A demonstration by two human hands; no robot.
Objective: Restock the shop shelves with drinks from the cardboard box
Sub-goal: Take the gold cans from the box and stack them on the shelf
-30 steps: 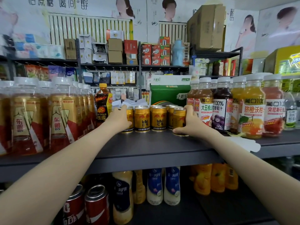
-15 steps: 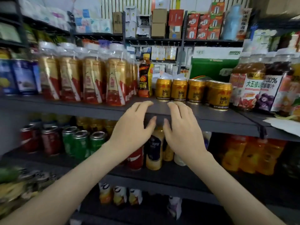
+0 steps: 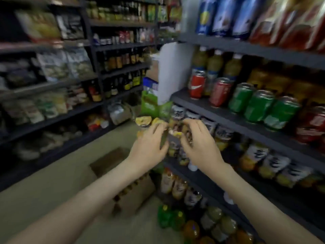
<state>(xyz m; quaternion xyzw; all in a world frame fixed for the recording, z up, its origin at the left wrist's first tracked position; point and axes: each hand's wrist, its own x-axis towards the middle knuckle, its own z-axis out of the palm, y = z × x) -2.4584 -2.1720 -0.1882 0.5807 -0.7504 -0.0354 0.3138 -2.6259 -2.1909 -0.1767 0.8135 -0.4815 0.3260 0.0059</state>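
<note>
My left hand (image 3: 149, 147) and right hand (image 3: 199, 144) hover empty with fingers loosely spread, above the cardboard box (image 3: 139, 195) on the floor. Its cans (image 3: 129, 188) (full, I judge) should feel heavy, rigid and slick, so I'd wrap their sides.

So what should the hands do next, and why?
Probably reach down to the cardboard box on the floor and take out more cans. The left hand and right hand both seem to hold nothing, the box stands open below them, and cans show inside it.
</note>
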